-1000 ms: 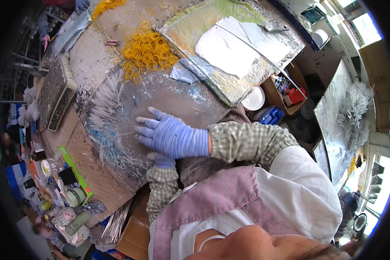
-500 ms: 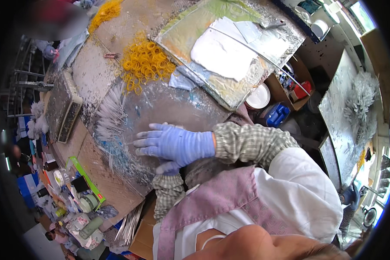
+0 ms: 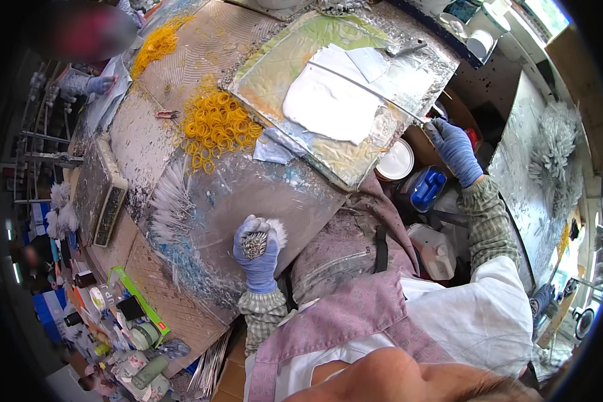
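Observation:
My left hand [image 3: 256, 264], in a blue-grey glove, is closed round a bundle of thin, pale bristle-like strands [image 3: 254, 245]. The bundle's dotted end faces up, and a white tuft shows beside the fingers. To the right, my gloved right hand [image 3: 457, 153] grips the near end of a long thin rod [image 3: 362, 86]. That rod lies across a board [image 3: 345, 173] covered with stained sheeting. White paste [image 3: 331, 100] is spread in a broad patch on the board, under the rod. Loose pale strands [image 3: 171, 208] lie on the table left of my left hand.
Yellow rubber bands [image 3: 218, 124] are heaped beyond my left hand. A white-lidded tub [image 3: 396, 159] and a blue jug [image 3: 427, 189] stand below my right hand. Another person's gloved hand [image 3: 100, 84] is at the far left. More strand bundles [image 3: 556, 144] lie on the right-hand panel.
My right hand has left my left hand and moved right to the rod's end. My left hand, mostly covered before, now shows the bundle in its grasp. The rod lies slightly differently.

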{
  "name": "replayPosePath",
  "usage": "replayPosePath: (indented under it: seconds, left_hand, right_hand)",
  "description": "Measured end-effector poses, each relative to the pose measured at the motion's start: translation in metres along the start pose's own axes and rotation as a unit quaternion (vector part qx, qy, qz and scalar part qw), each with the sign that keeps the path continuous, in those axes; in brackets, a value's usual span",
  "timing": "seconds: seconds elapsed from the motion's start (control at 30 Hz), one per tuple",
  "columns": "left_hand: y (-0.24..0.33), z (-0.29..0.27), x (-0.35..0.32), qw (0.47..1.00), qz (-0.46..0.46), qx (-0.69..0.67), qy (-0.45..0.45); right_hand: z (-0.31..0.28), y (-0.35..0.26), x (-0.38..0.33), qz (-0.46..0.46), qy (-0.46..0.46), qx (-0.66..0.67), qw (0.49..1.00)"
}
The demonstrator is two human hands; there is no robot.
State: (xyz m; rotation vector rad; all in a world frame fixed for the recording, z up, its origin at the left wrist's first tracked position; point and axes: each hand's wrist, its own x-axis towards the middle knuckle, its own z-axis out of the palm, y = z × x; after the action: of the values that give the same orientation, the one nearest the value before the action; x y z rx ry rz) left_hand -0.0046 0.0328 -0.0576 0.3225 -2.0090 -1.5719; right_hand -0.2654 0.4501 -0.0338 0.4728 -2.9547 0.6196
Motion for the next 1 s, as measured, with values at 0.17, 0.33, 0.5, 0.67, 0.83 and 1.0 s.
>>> replayPosePath:
  seconds: [0.17,0.33,0.5,0.67,0.83,1.0]
  left_hand:
    - [0.001,0.002,-0.004,0.998,-0.037,-0.049,0.021]
    - [-0.005,-0.002,-0.004,1.0,0.019,-0.007,-0.007]
    - [-0.005,-0.001,-0.007,0.999,-0.013,-0.05,0.005]
    - [-0.004,-0.002,-0.004,0.998,-0.008,-0.063,-0.011]
    - [0.007,0.003,-0.004,0.996,-0.059,-0.067,0.026]
    - [0.002,0.001,-0.004,0.998,-0.033,-0.057,0.011]
  right_hand:
    - [-0.009,-0.015,-0.002,0.035,-0.008,-0.062,0.997]
    - [-0.002,-0.003,0.001,0.013,0.004,-0.036,0.999]
    - [-0.005,-0.01,0.01,0.0,-0.037,-0.104,0.994]
    - [-0.003,0.003,0.012,-0.031,-0.164,-0.201,0.965]
    - [-0.001,0.018,0.006,-0.38,-0.2,-0.451,0.782]
    - [0.0,0.016,0.005,-0.326,-0.218,-0.423,0.817]
